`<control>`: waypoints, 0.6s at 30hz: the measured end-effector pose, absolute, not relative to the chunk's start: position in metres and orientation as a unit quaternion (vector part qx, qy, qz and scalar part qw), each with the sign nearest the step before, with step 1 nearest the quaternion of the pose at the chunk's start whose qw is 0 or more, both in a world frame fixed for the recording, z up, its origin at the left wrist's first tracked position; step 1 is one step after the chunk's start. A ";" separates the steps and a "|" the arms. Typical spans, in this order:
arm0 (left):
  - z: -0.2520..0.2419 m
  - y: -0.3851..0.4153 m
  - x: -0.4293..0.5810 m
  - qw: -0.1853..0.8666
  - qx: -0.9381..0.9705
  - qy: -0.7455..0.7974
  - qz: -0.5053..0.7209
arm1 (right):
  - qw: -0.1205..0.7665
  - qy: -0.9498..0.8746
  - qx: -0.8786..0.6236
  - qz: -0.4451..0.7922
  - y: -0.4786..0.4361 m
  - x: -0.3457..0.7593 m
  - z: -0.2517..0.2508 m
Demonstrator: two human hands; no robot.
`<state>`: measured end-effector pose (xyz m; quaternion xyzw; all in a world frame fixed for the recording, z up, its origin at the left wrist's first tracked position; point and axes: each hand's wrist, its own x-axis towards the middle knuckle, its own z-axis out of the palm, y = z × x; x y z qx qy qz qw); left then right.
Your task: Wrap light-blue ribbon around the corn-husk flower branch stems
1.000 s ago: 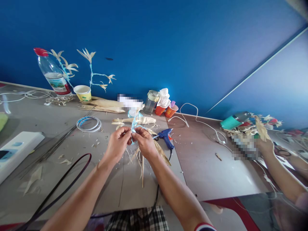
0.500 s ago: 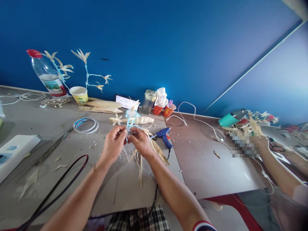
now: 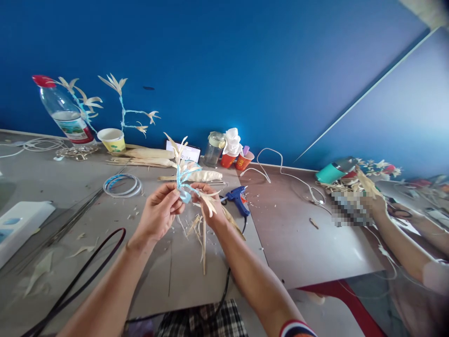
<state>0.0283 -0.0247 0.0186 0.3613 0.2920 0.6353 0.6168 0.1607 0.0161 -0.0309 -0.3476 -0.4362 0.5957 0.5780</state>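
Left hand point(image 3: 162, 211) clamped, thumb and fingers, on blue-wrapped stem of pale-petalled sprig point(image 3: 179, 178). Sprig upright above table point(image 3: 189, 285), one branch crossing right hand point(image 3: 216, 216). Right hand just beside left, fingers partly hidden, grip cannot be told. Blue glue gun point(image 3: 240, 200) lies near right hand; yellow paper cup point(image 3: 112, 140) stands farther back.

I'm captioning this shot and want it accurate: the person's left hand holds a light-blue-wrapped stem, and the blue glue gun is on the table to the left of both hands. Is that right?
Not quite: the head view shows the blue glue gun on the table to the right of both hands. The left hand does hold the light-blue-wrapped stem.
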 end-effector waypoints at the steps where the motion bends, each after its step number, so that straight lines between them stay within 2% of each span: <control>1: 0.020 -0.025 0.027 0.631 0.360 0.283 0.626 | 0.572 -0.446 -0.335 0.602 0.013 0.162 -0.026; 6: 0.026 -0.029 0.020 0.679 0.349 0.279 0.582 | 0.480 -0.536 -0.251 0.647 -0.001 0.172 -0.006; 9: 0.026 -0.028 0.018 0.679 0.340 0.289 0.583 | 0.456 -0.592 -0.221 0.626 -0.001 0.172 -0.004; 13: 0.019 -0.024 0.017 0.670 0.357 0.292 0.581 | 0.478 -0.619 -0.249 0.571 0.001 0.168 -0.004; 18: 0.008 -0.019 0.021 0.636 0.394 0.321 0.580 | 0.549 -0.659 -0.347 0.379 0.005 0.171 0.000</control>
